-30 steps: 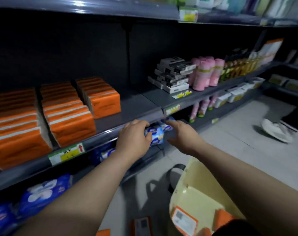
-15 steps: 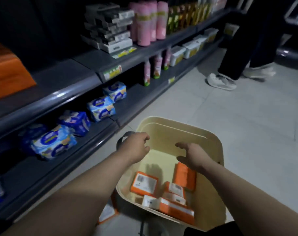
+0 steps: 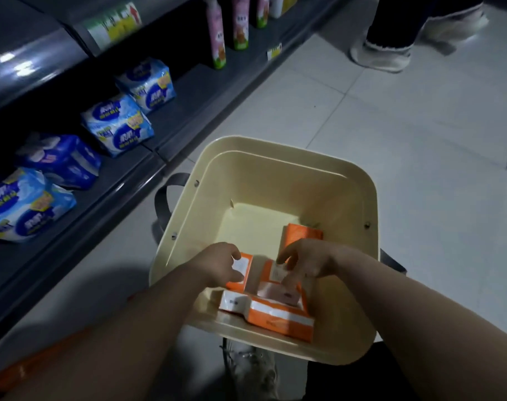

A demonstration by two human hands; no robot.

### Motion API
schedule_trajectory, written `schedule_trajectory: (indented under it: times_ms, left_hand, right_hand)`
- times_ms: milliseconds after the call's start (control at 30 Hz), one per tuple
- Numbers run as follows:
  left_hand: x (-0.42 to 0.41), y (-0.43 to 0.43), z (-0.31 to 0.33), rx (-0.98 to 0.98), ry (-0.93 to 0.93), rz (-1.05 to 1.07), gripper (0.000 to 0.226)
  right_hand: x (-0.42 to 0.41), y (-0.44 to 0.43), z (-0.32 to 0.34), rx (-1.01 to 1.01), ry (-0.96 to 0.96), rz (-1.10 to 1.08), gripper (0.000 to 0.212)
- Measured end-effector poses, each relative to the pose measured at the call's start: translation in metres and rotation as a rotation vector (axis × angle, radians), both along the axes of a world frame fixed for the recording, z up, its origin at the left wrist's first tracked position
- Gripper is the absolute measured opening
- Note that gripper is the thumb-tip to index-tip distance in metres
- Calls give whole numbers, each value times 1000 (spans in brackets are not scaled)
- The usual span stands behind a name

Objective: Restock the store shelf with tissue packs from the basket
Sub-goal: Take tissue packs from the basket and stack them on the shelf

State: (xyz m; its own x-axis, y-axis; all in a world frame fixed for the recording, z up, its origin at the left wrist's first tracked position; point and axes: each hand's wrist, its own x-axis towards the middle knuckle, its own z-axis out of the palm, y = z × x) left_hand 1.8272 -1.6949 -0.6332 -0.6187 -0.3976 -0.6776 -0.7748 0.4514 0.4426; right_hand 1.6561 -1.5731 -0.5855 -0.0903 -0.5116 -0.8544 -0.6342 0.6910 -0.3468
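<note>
The cream basket [image 3: 275, 147] stands on the floor below me with several orange tissue packs in its near half. My left hand [image 3: 217, 266] curls over the left edge of one orange pack [image 3: 243, 272] with a white label. My right hand [image 3: 307, 261] pinches a second orange pack [image 3: 271, 270] between index finger and thumb. Another pack [image 3: 303, 234] lies just beyond my right hand, and one [image 3: 278, 319] lies against the basket's near wall. The bottom shelf [image 3: 188, 91] runs along the left.
Blue-and-white wrapped packs [image 3: 119, 125] lie on the bottom shelf, and pink bottles [image 3: 217, 33] stand farther along. Another person's shoes [image 3: 382, 56] are on the tiled floor at top right. My own shoe [image 3: 252, 371] is under the basket's near edge. Something orange [image 3: 29, 369] lies at bottom left.
My view has dropped from the shelf to the basket. Both hands have left the blue packs on the shelf, come down into the basket and closed on orange packs.
</note>
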Motion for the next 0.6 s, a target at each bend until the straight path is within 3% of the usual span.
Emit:
schedule_trajectory:
  times_ms: [100,200,433,533,600]
  left_hand:
    - [7,-7,5,-10,50,44,55]
    - [15,-9,6,-4,87,106,52]
    - [24,-5,8,13,160,150,47]
    - [26,-4,8,-4,159,144,46]
    - [26,-4,8,-8,151,133,48]
  right_hand:
    - [20,4,-4,99,-94,84,81]
    - [36,11,-12,77,-96,169,76]
    - [29,18,-14,-207,-9,-55,44]
    - [30,19,-9,-131,-50,-68,53]
    - [33,18,-8,-91,39,80,55]
